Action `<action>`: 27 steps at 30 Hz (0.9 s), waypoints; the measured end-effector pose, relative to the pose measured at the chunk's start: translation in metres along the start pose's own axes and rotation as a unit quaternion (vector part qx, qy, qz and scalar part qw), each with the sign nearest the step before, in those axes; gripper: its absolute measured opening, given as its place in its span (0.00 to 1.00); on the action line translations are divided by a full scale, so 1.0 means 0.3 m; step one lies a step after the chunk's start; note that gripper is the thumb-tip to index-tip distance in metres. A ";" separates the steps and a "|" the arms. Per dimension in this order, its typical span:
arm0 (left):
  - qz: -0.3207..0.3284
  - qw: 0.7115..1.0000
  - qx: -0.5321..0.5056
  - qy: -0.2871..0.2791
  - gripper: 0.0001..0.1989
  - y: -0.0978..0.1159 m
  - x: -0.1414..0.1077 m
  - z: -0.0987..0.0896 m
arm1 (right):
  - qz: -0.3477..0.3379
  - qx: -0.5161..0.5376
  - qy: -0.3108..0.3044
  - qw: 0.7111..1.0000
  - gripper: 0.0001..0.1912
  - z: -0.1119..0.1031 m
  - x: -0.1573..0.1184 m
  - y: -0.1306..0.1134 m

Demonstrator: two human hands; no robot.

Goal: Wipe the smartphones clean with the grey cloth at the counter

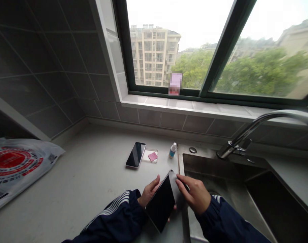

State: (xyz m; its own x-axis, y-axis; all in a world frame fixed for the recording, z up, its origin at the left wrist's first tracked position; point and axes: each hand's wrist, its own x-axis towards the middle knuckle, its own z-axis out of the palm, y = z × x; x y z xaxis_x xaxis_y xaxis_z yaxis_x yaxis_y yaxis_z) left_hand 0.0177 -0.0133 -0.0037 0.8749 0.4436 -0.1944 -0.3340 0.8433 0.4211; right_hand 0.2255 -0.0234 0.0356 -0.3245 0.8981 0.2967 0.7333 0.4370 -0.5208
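Note:
My left hand (151,191) cradles a small dark-screened tablet (161,203) from its left side and from beneath, with fingertips showing past the right edge. The tablet is tilted over the counter beside the sink. Between the thumb and fingers of my right hand (194,193) is a thin grey cloth (178,189), which lies against the tablet's upper right edge. Farther back, a phone (135,155) rests face up, partly over a clear phone case (150,151). A small pink packet (152,156) lies on the case. Near the sink stands a small white-capped bottle (172,150).
A metal sink (186,165) with a chrome faucet (235,138) is on the right. On the left, a white plastic bag with red print (20,165) lies on the pale counter (93,175). Behind are a tiled wall and a window (169,44).

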 end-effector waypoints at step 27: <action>0.075 0.991 0.020 0.104 0.35 -0.012 -0.003 -0.009 | 0.046 0.091 0.028 0.994 0.28 0.050 -0.015 -0.004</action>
State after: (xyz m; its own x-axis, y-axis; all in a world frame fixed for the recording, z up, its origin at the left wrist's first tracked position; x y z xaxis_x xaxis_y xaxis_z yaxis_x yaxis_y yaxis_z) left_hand 0.0171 -0.0160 -0.0075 0.7234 0.6198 -0.3043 -0.4365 0.7520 0.4939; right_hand 0.2172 -0.0271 0.0230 -0.2241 0.9330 0.2817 0.6358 0.3590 -0.6833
